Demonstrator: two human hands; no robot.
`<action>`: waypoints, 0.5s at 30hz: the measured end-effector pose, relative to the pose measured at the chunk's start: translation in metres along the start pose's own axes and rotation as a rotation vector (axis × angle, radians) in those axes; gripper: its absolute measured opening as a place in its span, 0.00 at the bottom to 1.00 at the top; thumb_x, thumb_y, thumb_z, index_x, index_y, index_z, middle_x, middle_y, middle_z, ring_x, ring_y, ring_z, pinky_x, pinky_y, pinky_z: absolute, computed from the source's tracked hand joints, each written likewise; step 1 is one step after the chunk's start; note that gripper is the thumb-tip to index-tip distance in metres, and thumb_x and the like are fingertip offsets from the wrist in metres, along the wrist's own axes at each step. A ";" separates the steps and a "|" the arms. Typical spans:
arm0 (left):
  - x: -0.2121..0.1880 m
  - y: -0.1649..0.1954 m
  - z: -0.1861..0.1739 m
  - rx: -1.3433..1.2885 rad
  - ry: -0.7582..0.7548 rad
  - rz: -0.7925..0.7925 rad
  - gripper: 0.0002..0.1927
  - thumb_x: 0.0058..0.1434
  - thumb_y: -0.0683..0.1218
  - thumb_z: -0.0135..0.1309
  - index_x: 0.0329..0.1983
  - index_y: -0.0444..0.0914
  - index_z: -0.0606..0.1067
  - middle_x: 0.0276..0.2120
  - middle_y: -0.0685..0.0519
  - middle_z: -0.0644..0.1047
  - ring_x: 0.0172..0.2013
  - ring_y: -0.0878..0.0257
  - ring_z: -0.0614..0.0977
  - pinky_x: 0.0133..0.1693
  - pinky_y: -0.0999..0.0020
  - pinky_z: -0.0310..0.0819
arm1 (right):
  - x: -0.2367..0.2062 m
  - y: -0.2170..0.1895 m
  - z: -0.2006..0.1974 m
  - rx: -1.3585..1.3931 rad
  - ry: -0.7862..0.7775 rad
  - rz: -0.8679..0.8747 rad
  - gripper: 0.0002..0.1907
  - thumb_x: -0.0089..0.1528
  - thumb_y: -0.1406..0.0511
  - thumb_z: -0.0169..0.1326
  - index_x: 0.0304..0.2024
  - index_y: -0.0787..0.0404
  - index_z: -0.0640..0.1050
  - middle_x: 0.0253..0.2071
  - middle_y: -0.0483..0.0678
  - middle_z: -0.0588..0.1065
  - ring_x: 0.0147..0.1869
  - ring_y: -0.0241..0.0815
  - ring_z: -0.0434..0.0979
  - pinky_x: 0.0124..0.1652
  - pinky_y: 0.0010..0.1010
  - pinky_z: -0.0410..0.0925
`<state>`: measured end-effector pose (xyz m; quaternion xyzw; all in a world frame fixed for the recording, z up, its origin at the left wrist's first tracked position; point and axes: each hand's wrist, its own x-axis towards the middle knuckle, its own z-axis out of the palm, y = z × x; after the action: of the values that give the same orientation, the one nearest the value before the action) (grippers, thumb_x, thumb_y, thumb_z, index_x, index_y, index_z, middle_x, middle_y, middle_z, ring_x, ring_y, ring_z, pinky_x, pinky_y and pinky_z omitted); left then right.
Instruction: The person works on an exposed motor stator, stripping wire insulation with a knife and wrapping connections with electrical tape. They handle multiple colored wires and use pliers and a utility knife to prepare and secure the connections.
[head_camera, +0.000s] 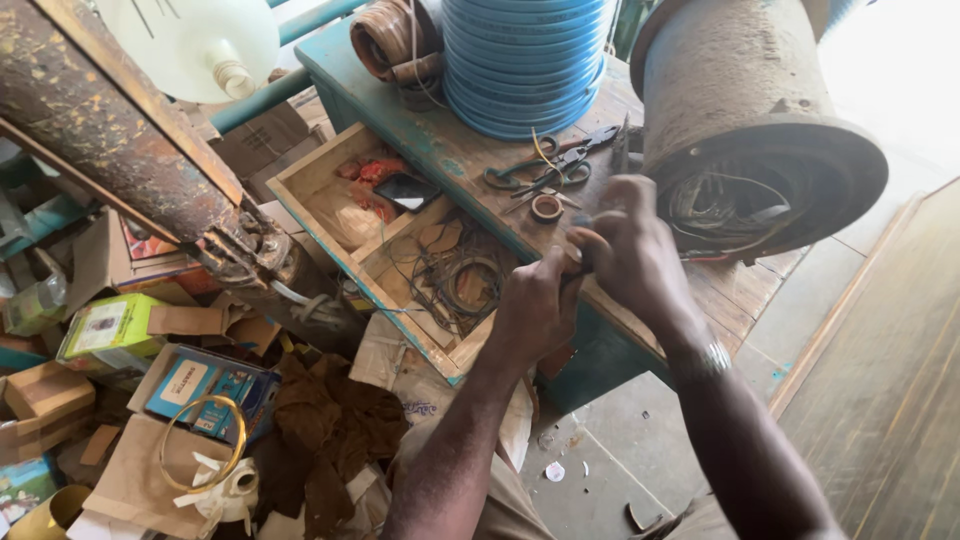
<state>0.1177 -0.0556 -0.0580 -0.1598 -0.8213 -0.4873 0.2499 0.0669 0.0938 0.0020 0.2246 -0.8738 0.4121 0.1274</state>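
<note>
Overhead, a rusty motor housing lies on the worn tabletop beside scissors and a tape roll. Both hands meet above the edge: left hand and right hand clenched together on something small, hidden; progress unclear.

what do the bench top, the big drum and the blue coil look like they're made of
Bench top: wooden planks, worn teal paint, grain showing. Drum: probably metal, rough, rusty-brown crust. Blue coil: likely plastic hose, smooth, evenly ribbed turns.
</note>
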 end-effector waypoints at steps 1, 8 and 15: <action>-0.001 0.001 -0.001 0.013 -0.005 -0.007 0.11 0.66 0.42 0.54 0.48 0.32 0.71 0.30 0.39 0.81 0.35 0.42 0.85 0.35 0.50 0.79 | 0.009 -0.002 0.001 -0.060 -0.002 -0.060 0.28 0.61 0.61 0.63 0.56 0.62 0.63 0.35 0.53 0.79 0.42 0.54 0.82 0.42 0.42 0.73; 0.000 0.007 -0.005 0.083 0.026 0.120 0.15 0.67 0.45 0.57 0.53 0.31 0.73 0.34 0.38 0.81 0.37 0.43 0.85 0.37 0.53 0.80 | 0.024 0.001 0.002 -0.281 -0.103 0.000 0.13 0.63 0.60 0.63 0.42 0.59 0.74 0.32 0.53 0.79 0.38 0.53 0.82 0.39 0.44 0.72; 0.005 0.016 -0.008 0.202 0.071 0.049 0.07 0.62 0.44 0.58 0.37 0.35 0.80 0.34 0.43 0.82 0.36 0.45 0.85 0.38 0.53 0.80 | -0.024 -0.029 -0.069 -0.146 -0.117 -0.279 0.17 0.60 0.63 0.62 0.51 0.58 0.76 0.46 0.51 0.79 0.48 0.48 0.83 0.42 0.37 0.76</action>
<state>0.1234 -0.0547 -0.0407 -0.1362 -0.8528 -0.4011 0.3056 0.1049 0.1380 0.0553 0.3574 -0.8677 0.3122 0.1483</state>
